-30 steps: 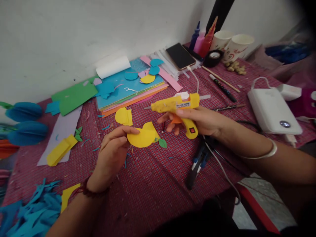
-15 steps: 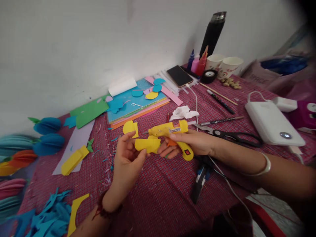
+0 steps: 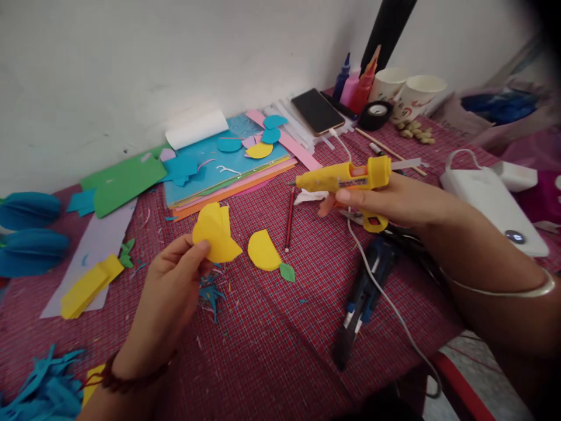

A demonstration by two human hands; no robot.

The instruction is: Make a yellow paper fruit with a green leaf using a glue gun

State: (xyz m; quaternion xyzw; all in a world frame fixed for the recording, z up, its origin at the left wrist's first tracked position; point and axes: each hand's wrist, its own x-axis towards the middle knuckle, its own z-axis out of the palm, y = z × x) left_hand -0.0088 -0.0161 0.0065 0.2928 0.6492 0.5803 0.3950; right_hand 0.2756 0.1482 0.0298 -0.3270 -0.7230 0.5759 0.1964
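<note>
My left hand (image 3: 170,286) pinches a folded yellow paper piece (image 3: 214,233) just above the red checked cloth (image 3: 272,327). My right hand (image 3: 385,199) grips a yellow hot glue gun (image 3: 346,178), nozzle pointing left, raised over the table; its white cord (image 3: 381,286) trails down to the right edge. A yellow paper half-circle (image 3: 263,250) with a small green leaf (image 3: 287,272) lies on the cloth between the hands. A red pencil (image 3: 290,217) lies beside it.
A stack of coloured paper sheets (image 3: 228,169) with cut-outs lies by the wall. A phone (image 3: 318,111), glue bottles (image 3: 357,82), tape roll (image 3: 377,112) and two paper cups (image 3: 409,90) stand at the back. A white box (image 3: 491,199) sits right; pliers (image 3: 363,292) lie near the front.
My hands have drawn apart: the right one has lifted the glue gun up and to the right. My left hand now holds a folded yellow piece, and a yellow half-circle lies on the cloth.
</note>
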